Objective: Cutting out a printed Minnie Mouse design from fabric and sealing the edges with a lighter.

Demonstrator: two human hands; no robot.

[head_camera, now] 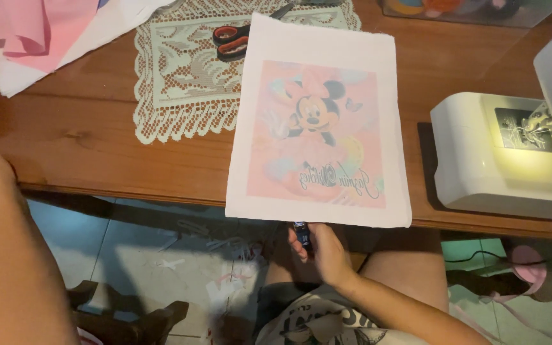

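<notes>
Looming at the lower left, the person's left forearm [14,255] is blocking the view, its hand out of frame. Beyond, the brown wooden tabletop [97,140] is carrying a white sewing machine [499,160], a white rectangular cloth panel with a pink cartoon print [319,128], a cream lace doily [186,76] and red-handled scissors [234,39]. Below the panel's near edge, the right hand [324,252] is curling its fingers around a small dark blue object [302,234].

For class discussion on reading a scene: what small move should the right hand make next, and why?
Probably lift the right hand with its small dark object up to the printed fabric panel, since that hand sits just below the panel's near edge, which overhangs the wooden table.
</notes>
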